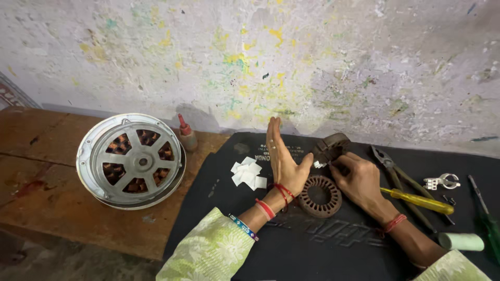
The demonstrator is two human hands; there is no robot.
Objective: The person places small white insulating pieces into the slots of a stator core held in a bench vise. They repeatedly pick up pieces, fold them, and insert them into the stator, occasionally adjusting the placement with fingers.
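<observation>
My left hand (283,156) stands upright with its fingers straight and its thumb pressed against a dark round stator core (330,147) held tilted above the mat. My right hand (358,179) pinches a small white slip at the core's slots. A second rusty stator ring (319,195) lies flat on the black mat (312,250) just below both hands. A small pile of white paper slips (248,173) lies left of my left hand.
A round metal fan motor housing (130,160) sits on the wooden bench (36,151) at left, a small red-capped bottle (186,135) behind it. Pliers (397,174), a yellow-handled screwdriver (417,200), a metal clip (441,181), a green-handled tool (482,211) and a pale roll (461,241) lie at right.
</observation>
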